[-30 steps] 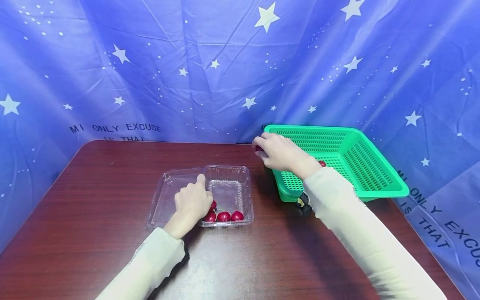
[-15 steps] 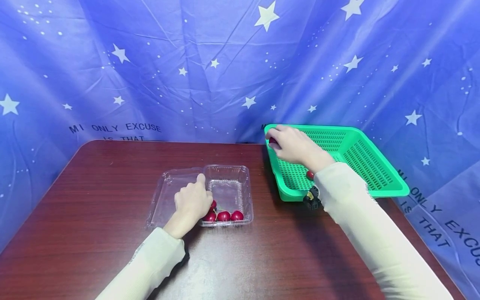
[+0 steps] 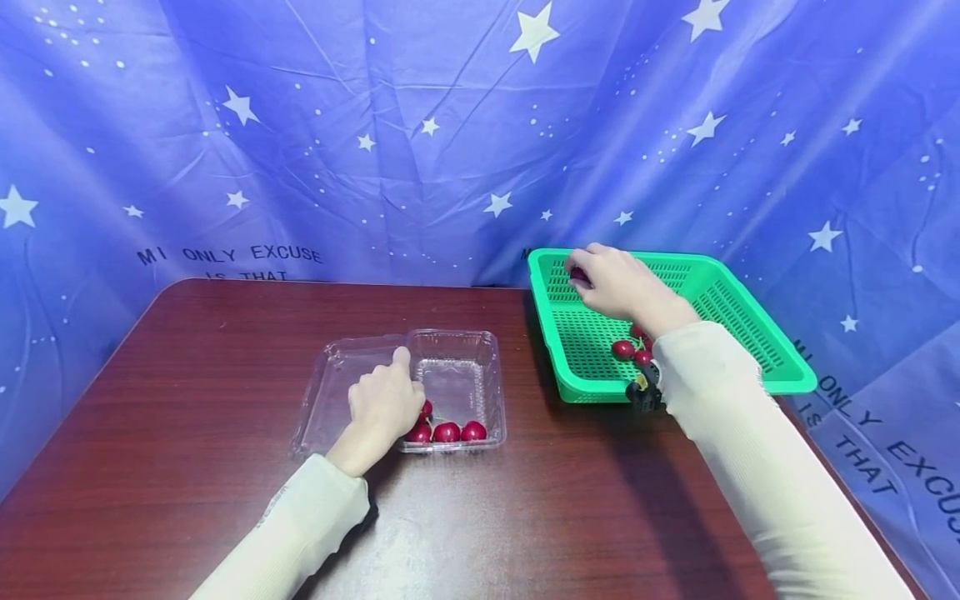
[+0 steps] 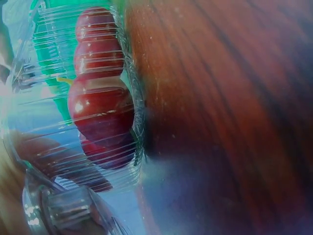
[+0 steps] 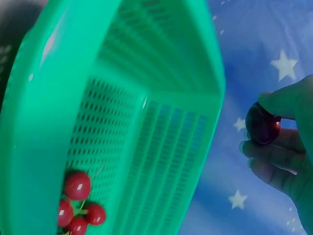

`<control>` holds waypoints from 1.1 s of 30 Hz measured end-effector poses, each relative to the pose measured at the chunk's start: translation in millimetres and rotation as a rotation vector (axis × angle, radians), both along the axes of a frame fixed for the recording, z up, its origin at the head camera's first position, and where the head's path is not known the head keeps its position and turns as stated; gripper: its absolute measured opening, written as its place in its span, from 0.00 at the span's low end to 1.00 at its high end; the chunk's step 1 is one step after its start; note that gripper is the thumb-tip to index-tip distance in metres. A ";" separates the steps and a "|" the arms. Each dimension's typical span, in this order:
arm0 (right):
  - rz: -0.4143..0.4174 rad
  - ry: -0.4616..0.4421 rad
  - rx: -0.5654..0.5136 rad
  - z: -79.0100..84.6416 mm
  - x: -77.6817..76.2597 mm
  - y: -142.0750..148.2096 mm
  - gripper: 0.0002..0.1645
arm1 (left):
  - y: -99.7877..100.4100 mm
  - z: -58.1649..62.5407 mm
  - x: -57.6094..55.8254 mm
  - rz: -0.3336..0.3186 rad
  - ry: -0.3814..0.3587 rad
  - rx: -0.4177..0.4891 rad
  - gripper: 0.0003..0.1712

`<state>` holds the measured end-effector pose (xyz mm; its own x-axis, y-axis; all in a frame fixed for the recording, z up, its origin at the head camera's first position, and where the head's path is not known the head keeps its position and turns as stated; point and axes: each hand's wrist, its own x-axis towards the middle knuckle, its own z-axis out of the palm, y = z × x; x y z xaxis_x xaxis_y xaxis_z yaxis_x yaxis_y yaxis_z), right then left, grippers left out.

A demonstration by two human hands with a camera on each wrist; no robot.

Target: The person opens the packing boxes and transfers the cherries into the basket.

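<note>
A starry blue curtain [image 3: 420, 167] backs the worktop [image 3: 187, 467]; my right sleeve [image 3: 735, 425] screens part of the green basket [image 3: 566, 389]. Outstretched, my right hand [image 3: 621, 285] pinches one cherry [image 5: 262, 125] above it; my left hand [image 3: 381, 407] grips the clear box [image 3: 501, 392]. Four boxed cherries [image 3: 447, 432] show, and four basket cherries [image 5: 77, 185].

A blue cloth [image 3: 420, 50] hangs in folds behind the surface [image 3: 187, 433] and down both sides, scattered with pale stars [image 3: 535, 33]. Dark lettering [image 3: 251, 255] reads "MI ONLY EXCUSE IS THAT" at far left and similarly at right. The surface itself is reddish-brown, wood-grained, shiny nearby, rounded at its far-left corner.
</note>
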<state>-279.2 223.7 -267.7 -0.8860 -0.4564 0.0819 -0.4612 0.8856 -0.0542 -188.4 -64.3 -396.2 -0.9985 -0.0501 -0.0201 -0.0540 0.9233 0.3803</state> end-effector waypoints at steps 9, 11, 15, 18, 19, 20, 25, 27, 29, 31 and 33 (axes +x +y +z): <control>-0.072 -0.039 0.044 -11.1 -1.9 32.5 0.12 | -0.2 0.5 0.1 -0.007 0.003 0.005 0.17; -0.084 -0.056 0.055 -14.6 -2.6 41.0 0.12 | -0.3 0.7 0.2 -0.006 0.000 0.006 0.17; -0.109 -0.090 0.062 -19.4 -4.5 56.5 0.15 | -0.3 1.2 0.6 -0.004 -0.003 0.007 0.17; -0.132 -0.106 0.060 -21.4 -5.7 65.9 0.16 | -0.6 1.4 0.6 -0.002 -0.001 0.007 0.17; -0.141 -0.110 0.055 -22.0 -5.5 68.8 0.16 | -0.6 1.3 0.6 -0.002 -0.001 0.007 0.17; -0.148 -0.113 0.052 -22.6 -5.3 71.3 0.16 | -0.5 1.4 0.5 -0.003 -0.001 0.007 0.17; -0.171 -0.138 0.051 -25.2 -3.3 81.0 0.13 | -0.5 1.1 0.1 -0.002 -0.006 0.001 0.17; -0.182 -0.156 0.059 -26.5 -2.3 84.1 0.12 | -0.5 1.2 0.1 -0.002 -0.008 -0.001 0.17; -0.193 -0.174 0.067 -27.5 -1.3 86.8 0.11 | -0.4 1.0 0.0 -0.004 -0.009 -0.001 0.17; -0.200 -0.187 0.071 -28.9 -0.6 88.9 0.12 | -0.4 1.2 0.1 -0.008 -0.010 0.001 0.17; -0.210 -0.195 0.068 -30.6 -0.5 90.2 0.13 | -0.7 1.1 -0.1 -0.009 -0.005 0.002 0.17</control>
